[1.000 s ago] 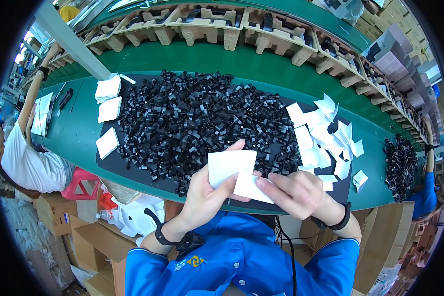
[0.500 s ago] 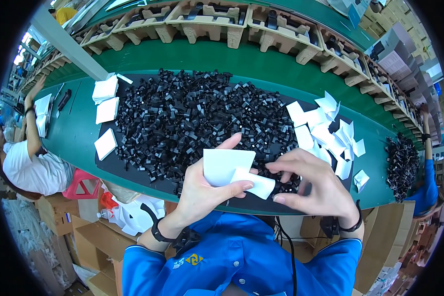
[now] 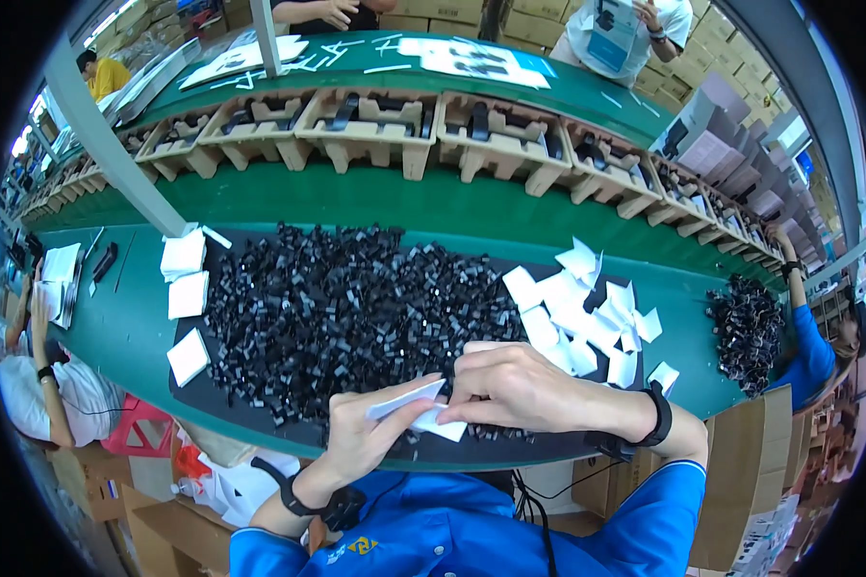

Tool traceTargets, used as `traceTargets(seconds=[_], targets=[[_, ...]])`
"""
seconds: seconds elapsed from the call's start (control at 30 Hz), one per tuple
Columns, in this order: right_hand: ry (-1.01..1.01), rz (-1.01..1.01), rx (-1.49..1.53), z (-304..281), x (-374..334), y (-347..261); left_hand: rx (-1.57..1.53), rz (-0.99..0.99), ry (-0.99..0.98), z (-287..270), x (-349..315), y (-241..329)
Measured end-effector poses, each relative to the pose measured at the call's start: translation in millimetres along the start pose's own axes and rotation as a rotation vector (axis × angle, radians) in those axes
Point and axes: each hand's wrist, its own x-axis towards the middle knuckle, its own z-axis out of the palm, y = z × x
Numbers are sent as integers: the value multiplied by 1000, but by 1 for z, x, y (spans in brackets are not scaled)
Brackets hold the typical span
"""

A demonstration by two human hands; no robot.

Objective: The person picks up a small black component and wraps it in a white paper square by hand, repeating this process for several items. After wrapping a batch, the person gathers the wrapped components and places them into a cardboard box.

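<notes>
Paper (image 3: 410, 397) pinched in left grip (image 3: 364, 425); right grip (image 3: 510, 385) pinches its right part.

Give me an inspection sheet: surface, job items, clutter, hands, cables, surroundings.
Surface: green table, dark mat on it.
Job items: folded white paper; heap of black parts; paper stacks left, loose papers right.
Clutter: black tool at far left.
Hands: left hand holds the folded white paper; right hand is at its edge, grip unclear.
Cables: black cable below the near edge.
Surroundings: tray row behind, pink stool left, people nearby.
</notes>
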Motion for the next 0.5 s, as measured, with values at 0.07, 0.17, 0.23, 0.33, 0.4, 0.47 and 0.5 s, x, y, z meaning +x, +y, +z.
traceTargets(seconds=[0.07, 0.17, 0.23, 0.33, 0.4, 0.47, 0.5], targets=[[51, -68, 11, -27, 19, 7, 19, -9, 36, -20, -4, 1], [413, 143, -247, -80, 71, 53, -557, -329, 563, -46, -9, -5], [634, 334, -478, -117, 115, 105, -567, -383, 530, -55, -11, -6], [671, 491, -685, -134, 170, 159, -527, -384, 483, -57, -19, -6], [666, 523, -751, -129, 205, 190, -432, -337, 439, -58, -25, -3], [650, 610, -907, -120, 229, 211, -436, -370, 493, -69, -27, -5], [646, 608, -906, -118, 234, 220, -446, -394, 529, -74, -27, -6]])
